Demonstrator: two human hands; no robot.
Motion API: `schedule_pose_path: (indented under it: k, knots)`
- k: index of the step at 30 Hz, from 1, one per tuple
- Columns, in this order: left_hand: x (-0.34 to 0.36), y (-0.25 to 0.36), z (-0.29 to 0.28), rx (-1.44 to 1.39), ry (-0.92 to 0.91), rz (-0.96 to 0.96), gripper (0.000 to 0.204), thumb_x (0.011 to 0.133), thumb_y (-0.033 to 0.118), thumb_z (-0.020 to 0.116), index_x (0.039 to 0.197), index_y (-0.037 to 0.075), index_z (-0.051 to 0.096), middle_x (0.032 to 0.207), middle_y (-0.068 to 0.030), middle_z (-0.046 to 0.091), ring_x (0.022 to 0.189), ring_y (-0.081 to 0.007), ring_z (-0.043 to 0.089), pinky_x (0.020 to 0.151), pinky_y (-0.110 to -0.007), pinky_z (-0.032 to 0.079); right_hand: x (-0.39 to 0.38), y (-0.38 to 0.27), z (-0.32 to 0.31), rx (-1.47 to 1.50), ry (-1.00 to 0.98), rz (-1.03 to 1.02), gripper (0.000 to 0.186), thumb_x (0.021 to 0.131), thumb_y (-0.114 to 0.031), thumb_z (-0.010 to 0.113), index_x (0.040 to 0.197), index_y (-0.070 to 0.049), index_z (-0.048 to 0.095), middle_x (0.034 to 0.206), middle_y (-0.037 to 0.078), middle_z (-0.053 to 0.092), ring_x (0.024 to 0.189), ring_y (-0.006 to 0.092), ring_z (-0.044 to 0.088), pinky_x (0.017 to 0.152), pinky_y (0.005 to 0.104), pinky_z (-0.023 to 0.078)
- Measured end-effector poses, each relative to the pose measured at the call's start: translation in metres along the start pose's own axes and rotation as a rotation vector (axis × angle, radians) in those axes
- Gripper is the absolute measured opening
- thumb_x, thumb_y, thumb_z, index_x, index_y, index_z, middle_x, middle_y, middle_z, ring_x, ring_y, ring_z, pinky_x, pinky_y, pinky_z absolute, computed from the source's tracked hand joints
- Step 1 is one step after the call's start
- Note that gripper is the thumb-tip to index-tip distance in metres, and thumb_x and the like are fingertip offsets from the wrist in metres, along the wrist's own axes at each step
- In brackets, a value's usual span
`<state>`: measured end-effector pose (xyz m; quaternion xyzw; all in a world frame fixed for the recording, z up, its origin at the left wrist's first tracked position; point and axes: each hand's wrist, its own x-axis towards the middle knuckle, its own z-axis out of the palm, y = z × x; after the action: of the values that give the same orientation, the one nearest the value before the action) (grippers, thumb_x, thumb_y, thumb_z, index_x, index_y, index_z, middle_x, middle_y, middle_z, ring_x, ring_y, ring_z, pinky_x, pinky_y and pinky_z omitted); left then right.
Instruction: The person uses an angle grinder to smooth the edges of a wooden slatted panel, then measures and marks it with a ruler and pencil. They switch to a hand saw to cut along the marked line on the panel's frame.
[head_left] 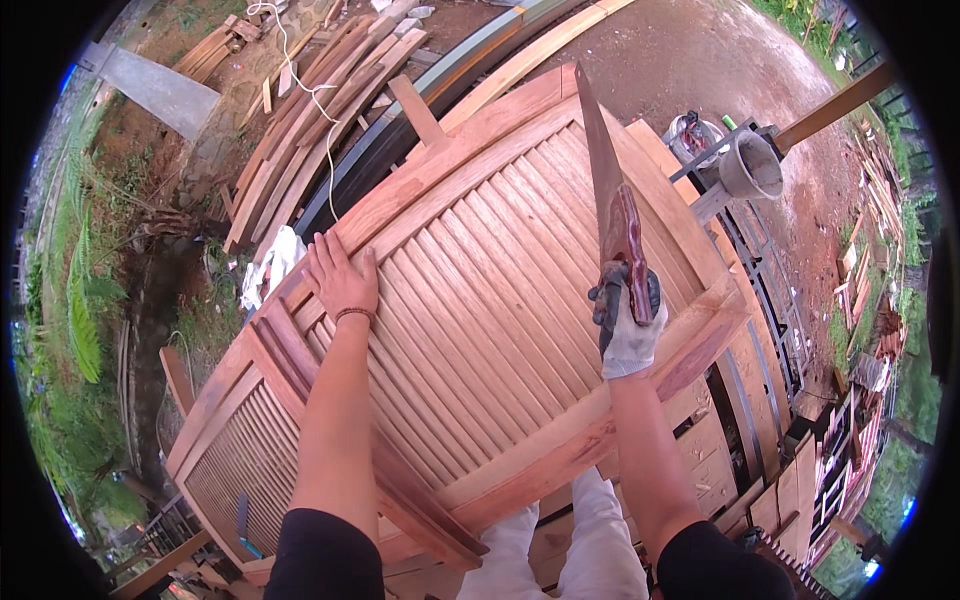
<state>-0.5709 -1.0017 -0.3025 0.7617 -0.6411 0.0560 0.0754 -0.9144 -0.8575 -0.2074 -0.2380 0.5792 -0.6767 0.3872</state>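
Note:
A hand saw [603, 165] with a reddish-brown handle is gripped in my right hand [632, 345], which wears a grey and white glove. Its blade points away from me, its tip by the far corner of a large wooden louvred door [455, 165]. Rows of slats [480, 310] fill the door's panels, and it lies flat in front of me. My bare left hand [345, 280] rests on the door's far left rail with its fingers stretched out. Whether the blade touches the wood I cannot tell.
Stacked planks [310, 140] lie on the ground at the far left, with a white cord [332, 150] across them. White cloth [275, 262] sits beside the door. A grey bucket [752, 168] stands at the right. A small tool [243, 515] lies on the door's near left panel.

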Motion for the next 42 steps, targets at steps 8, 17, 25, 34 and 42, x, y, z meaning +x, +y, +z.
schedule_pose_path:
  k: [8,17,25,34,42]
  knots:
    - [0.003,0.000,-0.001,-0.022,-0.025,0.018,0.078,0.093,0.049,0.050,0.154,0.007,0.026,0.161,-0.0136,0.022,0.150,-0.0302,0.014,0.120,-0.052,0.008,0.028,0.036,0.051,-0.013,0.076,-0.064,0.015,0.091,0.001,0.061,0.106,0.000,0.061,0.082,0.006,0.065,0.060,0.0096,0.058,0.056,0.0228,0.049]
    - [0.004,0.001,-0.004,-0.033,-0.031,0.029,0.079,0.091,0.047,0.053,0.153,0.006,0.026,0.161,-0.0148,0.021,0.150,-0.0308,0.014,0.120,-0.052,0.007,0.020,0.050,0.065,-0.262,0.163,-0.116,0.008,0.091,-0.007,0.064,0.098,-0.003,0.063,0.070,0.005,0.063,0.055,0.0107,0.057,0.049,0.0248,0.044]
    - [0.005,-0.004,0.000,-0.026,-0.024,0.036,0.080,0.091,0.046,0.054,0.153,0.005,0.026,0.160,-0.0165,0.023,0.149,-0.0329,0.016,0.120,-0.054,0.008,0.028,0.045,0.068,-0.480,0.175,-0.178,0.008,0.088,-0.008,0.065,0.093,-0.002,0.065,0.076,0.012,0.069,0.067,0.0247,0.068,0.062,0.0350,0.051]
    - [0.006,0.012,-0.001,-0.055,-0.052,0.067,0.081,0.091,0.047,0.053,0.154,0.004,0.025,0.160,-0.0170,0.022,0.149,-0.0332,0.015,0.120,-0.054,0.007,0.173,0.025,0.103,-0.677,0.202,-0.208,0.024,0.089,-0.026,0.065,0.085,-0.002,0.062,0.075,0.024,0.062,0.075,0.0447,0.062,0.069,0.0470,0.048]
    - [0.004,0.000,-0.006,-0.040,-0.048,0.034,0.081,0.090,0.046,0.055,0.153,0.004,0.026,0.159,-0.0177,0.023,0.149,-0.0347,0.016,0.119,-0.056,0.008,0.029,0.044,0.071,-0.586,0.141,-0.203,0.009,0.087,-0.008,0.064,0.095,-0.003,0.065,0.078,0.013,0.070,0.068,0.0298,0.069,0.064,0.0397,0.053]
